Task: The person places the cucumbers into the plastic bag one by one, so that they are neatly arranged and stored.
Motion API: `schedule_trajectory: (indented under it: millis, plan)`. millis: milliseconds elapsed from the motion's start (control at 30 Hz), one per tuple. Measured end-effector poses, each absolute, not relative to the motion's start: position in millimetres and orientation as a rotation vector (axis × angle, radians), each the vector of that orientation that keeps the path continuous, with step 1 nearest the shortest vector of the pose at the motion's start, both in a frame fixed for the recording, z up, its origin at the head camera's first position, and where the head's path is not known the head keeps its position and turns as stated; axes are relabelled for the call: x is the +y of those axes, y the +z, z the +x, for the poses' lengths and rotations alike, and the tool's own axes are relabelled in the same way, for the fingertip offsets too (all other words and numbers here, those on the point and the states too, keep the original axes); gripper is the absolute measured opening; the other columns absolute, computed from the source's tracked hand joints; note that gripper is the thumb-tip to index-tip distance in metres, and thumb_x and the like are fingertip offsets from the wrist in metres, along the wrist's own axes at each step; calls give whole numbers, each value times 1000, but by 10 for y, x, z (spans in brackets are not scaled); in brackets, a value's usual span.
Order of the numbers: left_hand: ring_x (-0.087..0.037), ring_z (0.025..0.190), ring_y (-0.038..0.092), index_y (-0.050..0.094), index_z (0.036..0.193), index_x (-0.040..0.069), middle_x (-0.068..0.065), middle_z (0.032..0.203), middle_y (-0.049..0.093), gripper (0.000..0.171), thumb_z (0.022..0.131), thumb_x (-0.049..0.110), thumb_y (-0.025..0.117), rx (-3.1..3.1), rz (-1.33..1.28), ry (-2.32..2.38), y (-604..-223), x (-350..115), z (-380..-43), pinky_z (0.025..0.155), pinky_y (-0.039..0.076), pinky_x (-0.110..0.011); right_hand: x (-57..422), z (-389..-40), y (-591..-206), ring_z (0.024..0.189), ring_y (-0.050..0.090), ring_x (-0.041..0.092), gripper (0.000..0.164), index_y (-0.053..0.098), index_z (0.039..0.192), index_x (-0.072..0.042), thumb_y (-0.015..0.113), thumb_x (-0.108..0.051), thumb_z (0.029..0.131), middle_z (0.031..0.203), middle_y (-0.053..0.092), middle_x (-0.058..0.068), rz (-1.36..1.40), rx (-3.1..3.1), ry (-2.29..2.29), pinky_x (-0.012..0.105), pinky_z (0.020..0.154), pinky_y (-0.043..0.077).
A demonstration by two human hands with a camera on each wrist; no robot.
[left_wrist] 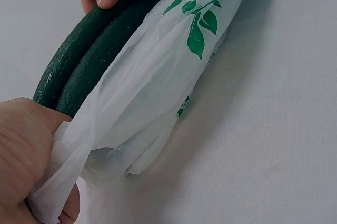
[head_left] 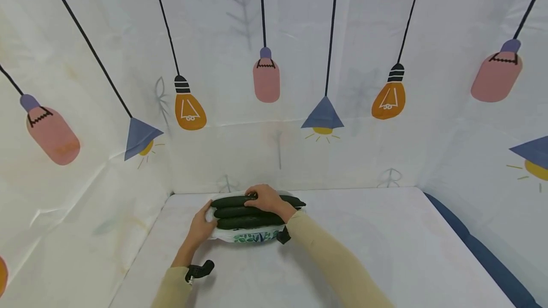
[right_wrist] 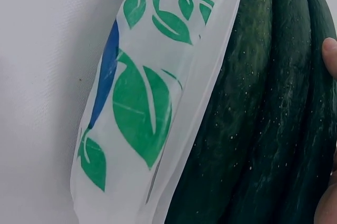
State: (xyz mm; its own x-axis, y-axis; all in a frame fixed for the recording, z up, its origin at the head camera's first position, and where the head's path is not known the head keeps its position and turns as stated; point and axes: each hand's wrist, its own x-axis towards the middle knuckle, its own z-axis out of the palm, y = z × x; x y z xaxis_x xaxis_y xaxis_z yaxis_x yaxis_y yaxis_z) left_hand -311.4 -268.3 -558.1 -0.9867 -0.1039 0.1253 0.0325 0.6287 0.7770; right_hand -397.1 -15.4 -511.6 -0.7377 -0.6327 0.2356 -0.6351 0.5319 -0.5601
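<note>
Three long dark green cucumbers (head_left: 250, 223) lie side by side in a white plastic bag (head_left: 227, 236) printed with green leaves. At their left end my left hand (head_left: 199, 228) grips the bag's edge, with a fold of the plastic between thumb and fingers in the left wrist view. My right hand (head_left: 269, 201) reaches over the cucumbers and holds the far cucumber (head_left: 229, 201), its fingers bent over the top. In the right wrist view the bag's rim (right_wrist: 202, 113) runs along the near cucumber (right_wrist: 237, 87), leaving the upper sides uncovered.
The bag rests on a white-covered table (head_left: 376, 251), near its back edge. Behind stands a white curtain (head_left: 299, 156) with printed hanging lamps. Dark blue fabric (head_left: 475, 246) runs along the table's right side. Each wrist wears a black strap mount (head_left: 200, 270).
</note>
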Motion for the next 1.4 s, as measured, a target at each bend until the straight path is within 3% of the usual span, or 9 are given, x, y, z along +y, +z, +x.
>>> schedule_trajectory:
  millis: [600, 1400]
  plan:
    - [-45, 139, 24, 27, 151, -3, -30, 150, 31, 75, 81, -4, 56, -2694, 79, -1302, -5543, -2648, -3110, 111, 22, -57, 64, -3964, -5128, 100, 61, 11, 29, 70, 113, -17, 70, -35, 90, 109, 67, -6, 1056, -2727, 1083, 29, 86, 50]
    - [-47, 138, 23, 25, 152, -1, -31, 150, 28, 74, 84, 0, 55, -2710, 91, -1321, -5573, -2663, -3056, 110, 22, -59, 694, -3860, -5202, 93, 62, 13, 22, 72, 105, -17, 71, -33, 90, 103, 68, -4, 926, -2682, 1135, 33, 82, 51]
